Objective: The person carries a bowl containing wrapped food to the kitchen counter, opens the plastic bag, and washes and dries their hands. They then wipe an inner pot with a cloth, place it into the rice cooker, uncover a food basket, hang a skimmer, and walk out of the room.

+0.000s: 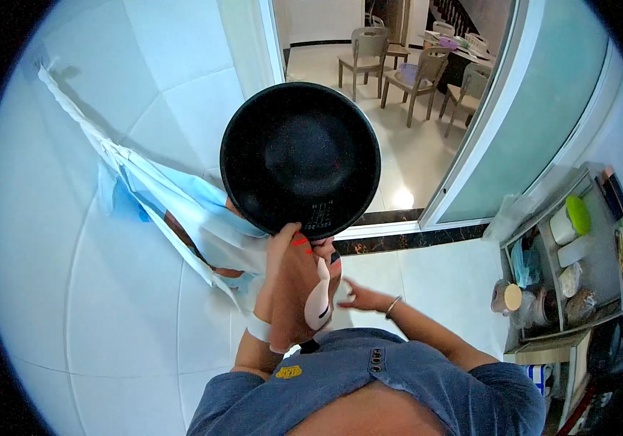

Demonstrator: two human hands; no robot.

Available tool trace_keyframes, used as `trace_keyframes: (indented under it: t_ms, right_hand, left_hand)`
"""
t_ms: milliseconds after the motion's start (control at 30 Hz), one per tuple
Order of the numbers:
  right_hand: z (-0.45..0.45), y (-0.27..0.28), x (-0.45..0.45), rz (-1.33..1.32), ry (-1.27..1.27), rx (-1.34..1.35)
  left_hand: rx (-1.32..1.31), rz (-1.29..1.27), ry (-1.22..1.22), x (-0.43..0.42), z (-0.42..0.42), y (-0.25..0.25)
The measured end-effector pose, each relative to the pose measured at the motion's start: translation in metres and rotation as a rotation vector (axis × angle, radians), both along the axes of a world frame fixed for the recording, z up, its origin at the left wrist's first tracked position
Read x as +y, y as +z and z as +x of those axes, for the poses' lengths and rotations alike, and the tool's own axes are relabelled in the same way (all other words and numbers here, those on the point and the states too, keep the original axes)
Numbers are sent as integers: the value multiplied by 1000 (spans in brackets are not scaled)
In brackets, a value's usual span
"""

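On the near rim of one black pot (300,156), your left hand (282,243) holds tight with its thumb; I can't tell how its other fingers sit. Your right hand (357,296), with one bracelet (393,307), has its fingers a little apart. Past the pot stand at least four chairs (367,45). Off to your right, one shelf (603,245) has one green-topped tub (564,227).

blk pot (300,156) x1 | hands (284,245) x2 | grn lid (578,215) x1 | chairs (369,43) min. 4 (rear ones unclr)
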State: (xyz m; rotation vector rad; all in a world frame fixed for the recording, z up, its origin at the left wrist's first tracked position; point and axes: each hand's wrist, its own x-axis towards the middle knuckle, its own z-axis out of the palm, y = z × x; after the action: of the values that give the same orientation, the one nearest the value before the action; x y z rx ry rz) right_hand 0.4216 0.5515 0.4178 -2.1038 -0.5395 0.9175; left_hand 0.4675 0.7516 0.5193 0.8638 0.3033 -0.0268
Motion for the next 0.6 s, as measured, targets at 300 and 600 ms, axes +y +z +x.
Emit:
trace_keyframes:
  t_ms: [300,600]
  right_hand:
    - [2,52,13,724,-284,798]
    - [-18,-35,40,227,216,480]
  left_hand:
    - [-47,548,60,-3,-13,34]
    - [6,696,197,-9,-12,50]
